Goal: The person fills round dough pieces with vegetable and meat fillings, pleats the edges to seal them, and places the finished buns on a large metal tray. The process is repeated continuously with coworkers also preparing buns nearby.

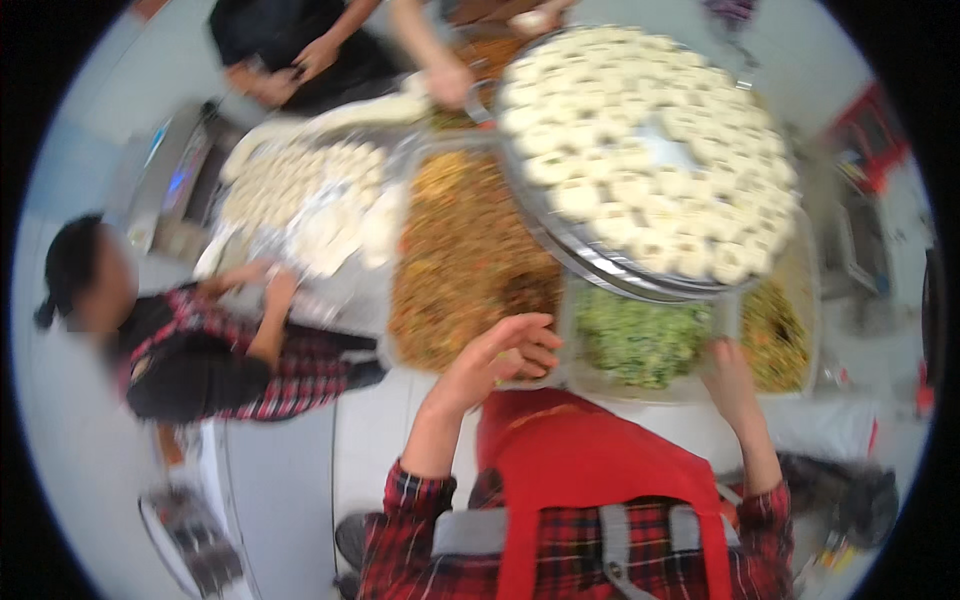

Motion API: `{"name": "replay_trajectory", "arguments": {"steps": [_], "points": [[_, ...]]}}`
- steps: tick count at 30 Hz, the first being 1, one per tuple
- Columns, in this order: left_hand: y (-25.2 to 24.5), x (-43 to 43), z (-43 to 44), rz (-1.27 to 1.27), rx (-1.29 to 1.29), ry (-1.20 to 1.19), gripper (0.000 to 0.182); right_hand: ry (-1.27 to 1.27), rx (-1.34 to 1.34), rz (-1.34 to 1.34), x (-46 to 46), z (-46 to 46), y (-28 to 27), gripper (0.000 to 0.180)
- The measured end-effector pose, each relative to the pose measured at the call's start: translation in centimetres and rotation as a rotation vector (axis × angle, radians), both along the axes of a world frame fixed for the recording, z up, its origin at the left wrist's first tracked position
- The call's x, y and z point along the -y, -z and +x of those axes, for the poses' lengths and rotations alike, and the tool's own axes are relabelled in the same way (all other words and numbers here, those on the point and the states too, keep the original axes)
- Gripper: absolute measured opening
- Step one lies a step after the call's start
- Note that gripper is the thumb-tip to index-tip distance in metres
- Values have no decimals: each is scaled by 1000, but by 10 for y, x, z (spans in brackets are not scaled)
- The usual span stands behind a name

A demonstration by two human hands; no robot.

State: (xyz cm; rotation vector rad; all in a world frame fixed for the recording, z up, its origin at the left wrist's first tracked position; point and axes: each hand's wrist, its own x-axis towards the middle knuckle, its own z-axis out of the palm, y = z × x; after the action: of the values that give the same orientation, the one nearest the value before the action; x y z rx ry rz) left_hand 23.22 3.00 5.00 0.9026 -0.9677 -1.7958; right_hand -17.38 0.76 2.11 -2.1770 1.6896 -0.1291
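Note:
Over the near edge of a plastic tub of brown chopped filling [457, 285], my left hand [510, 349] is raised with its fingers apart and bent, holding nothing. My right hand [727, 375] is at the right side of a tub of chopped green filling [637, 337]; blur hides whether its fingers grip anything. Beyond both hands, a large round metal steamer tray [622, 274] tilts above the tubs. Rows of small pale dough buns [630, 202] cover it, around a bare patch near the middle.
Another person's hand [450, 82] is by the tray's handle [478, 105]. At left, a co-worker [195, 352] handles dough beside several dough pieces [300, 187] and a long dough strip [337, 116]. Another tub of yellow-green filling [776, 337] stands at right.

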Motion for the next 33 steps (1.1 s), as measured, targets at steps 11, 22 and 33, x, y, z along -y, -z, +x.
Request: {"name": "replay_trajectory", "arguments": {"steps": [11,22,33], "points": [[219,108,269,-125,1387,-787,20,-82,-564,-38,-10,-26,81,60],[235,83,319,64,-154,-1067,42,146,-330,22,7,0,53,26],[71,4,183,-46,-451,-592,46,11,-243,-60,27,-12,32,42]]}}
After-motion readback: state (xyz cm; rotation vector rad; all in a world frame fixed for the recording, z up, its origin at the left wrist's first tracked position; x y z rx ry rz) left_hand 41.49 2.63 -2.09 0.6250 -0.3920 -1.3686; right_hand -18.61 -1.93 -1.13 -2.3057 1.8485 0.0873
